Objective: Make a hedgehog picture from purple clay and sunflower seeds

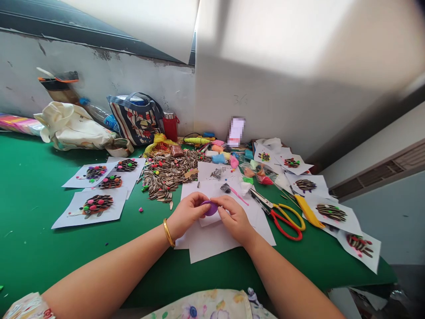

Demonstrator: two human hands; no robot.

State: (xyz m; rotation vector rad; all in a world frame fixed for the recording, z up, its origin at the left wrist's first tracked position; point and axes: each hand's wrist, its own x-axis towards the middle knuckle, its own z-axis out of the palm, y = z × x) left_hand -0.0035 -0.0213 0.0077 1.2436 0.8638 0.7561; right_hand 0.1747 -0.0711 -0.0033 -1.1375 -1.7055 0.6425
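Observation:
My left hand (189, 214), with a gold bangle (169, 233) at its wrist, pinches the left edge of a flattened purple piece (211, 208). The fingers of my right hand (234, 217) close on the right edge of the same piece. Both hands hold it just above white paper sheets (212, 250). On the paper beyond them are a pink stick tool (239, 195) and a small dark lump (225, 188). A large pile of striped seeds (169, 173) spreads behind my left hand.
Scissors (285, 219) with red and yellow handles and a yellow cutter (307, 208) lie at the right. Cards with seed hedgehogs (96, 206) flank both sides. Bags of coloured clay (262, 173), a striped bag (137, 119) and a red bottle (170, 127) stand along the wall.

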